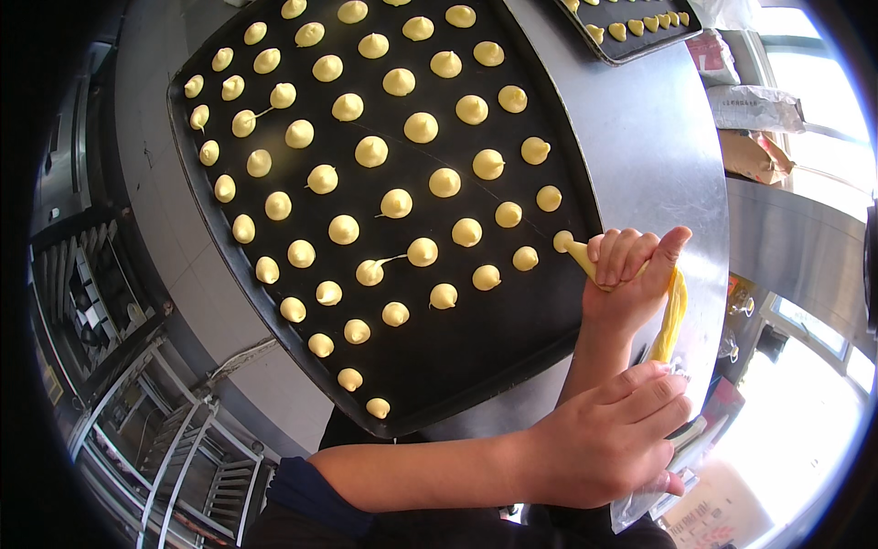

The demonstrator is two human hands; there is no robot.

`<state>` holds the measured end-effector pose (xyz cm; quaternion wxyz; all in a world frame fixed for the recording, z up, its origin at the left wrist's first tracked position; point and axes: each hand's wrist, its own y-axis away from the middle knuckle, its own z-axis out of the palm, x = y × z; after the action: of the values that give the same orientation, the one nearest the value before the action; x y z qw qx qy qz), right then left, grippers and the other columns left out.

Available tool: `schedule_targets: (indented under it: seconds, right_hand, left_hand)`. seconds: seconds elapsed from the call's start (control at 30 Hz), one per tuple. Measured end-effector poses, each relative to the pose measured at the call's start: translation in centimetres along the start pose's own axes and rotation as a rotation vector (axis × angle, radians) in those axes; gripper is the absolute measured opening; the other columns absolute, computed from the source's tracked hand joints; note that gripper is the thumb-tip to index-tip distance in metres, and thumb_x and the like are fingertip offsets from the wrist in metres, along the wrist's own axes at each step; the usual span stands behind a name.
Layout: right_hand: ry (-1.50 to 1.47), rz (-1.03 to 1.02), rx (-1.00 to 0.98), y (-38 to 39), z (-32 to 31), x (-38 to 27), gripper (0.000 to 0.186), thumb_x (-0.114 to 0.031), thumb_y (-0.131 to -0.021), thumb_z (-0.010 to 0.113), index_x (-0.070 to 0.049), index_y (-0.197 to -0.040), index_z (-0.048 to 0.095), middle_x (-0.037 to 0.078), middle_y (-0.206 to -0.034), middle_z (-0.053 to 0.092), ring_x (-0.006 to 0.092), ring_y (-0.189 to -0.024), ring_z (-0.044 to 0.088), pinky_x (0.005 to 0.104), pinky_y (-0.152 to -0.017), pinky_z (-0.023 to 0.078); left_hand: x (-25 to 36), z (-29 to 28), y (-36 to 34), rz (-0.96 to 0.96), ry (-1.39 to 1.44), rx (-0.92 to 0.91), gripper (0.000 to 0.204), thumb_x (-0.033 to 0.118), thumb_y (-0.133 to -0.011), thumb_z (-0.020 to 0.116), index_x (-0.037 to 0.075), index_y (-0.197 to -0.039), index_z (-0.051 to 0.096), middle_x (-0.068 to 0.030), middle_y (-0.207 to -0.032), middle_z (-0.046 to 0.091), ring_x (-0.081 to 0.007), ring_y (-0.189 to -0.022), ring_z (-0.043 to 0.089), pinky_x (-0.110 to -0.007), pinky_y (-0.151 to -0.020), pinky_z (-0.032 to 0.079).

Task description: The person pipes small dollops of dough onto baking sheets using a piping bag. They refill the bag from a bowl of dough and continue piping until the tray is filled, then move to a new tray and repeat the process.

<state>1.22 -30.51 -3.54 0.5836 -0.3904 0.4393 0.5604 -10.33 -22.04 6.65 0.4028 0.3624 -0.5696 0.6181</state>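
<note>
A clear plastic piping bag point(674, 316), full of yellow batter, runs between my two hands. My right hand point(633, 274) is closed round its narrow front, thumb raised. The bag's tip meets a small batter mound point(562, 241) near the right edge of a large black baking tray point(476, 357). Lower down, my left hand point(599, 439) grips the twisted rear of the bag, and loose clear plastic hangs below it. My left forearm crosses over my right. Rows of pale yellow mounds point(421, 127), many with pointed tops, cover much of the tray.
The tray lies on a shiny metal table point(631, 128). A second tray point(622, 46) with smaller mounds sits at the far right. Paper sacks point(754, 156) and plastic packages stand beyond the table's right edge. Metal racks point(174, 430) are at lower left above the tiled floor.
</note>
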Motion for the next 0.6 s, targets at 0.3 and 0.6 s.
schedule_targets:
  seconds: [0.3,0.6]
  right_hand:
    - [-0.013,-0.020,-0.050,0.0,-0.2,-0.2,0.074,-0.054,-0.120,0.039,-0.015,-0.058,0.045,0.001,-0.051,0.046,0.0132,-0.045,0.041,0.0317,-0.056,0.040]
    - [-0.617,0.100,-0.143,2.6,2.5,-6.1,0.086,-0.085,-0.090,0.069,-0.010,-0.134,0.071,0.015,-0.148,0.066,0.0352,-0.146,0.057,0.0589,-0.135,0.024]
  left_hand:
    - [0.3,-0.5,-0.1,0.004,0.006,-0.005,0.048,0.042,-0.093,0.082,0.000,-0.074,0.070,-0.0192,-0.115,0.070,-0.0357,-0.126,0.065,-0.051,-0.118,0.047]
    - [5.5,-0.3,0.8,0.080,0.182,0.093,0.046,0.040,-0.095,0.079,-0.002,-0.076,0.070,-0.0218,-0.117,0.068,-0.0382,-0.124,0.066,-0.052,-0.118,0.047]
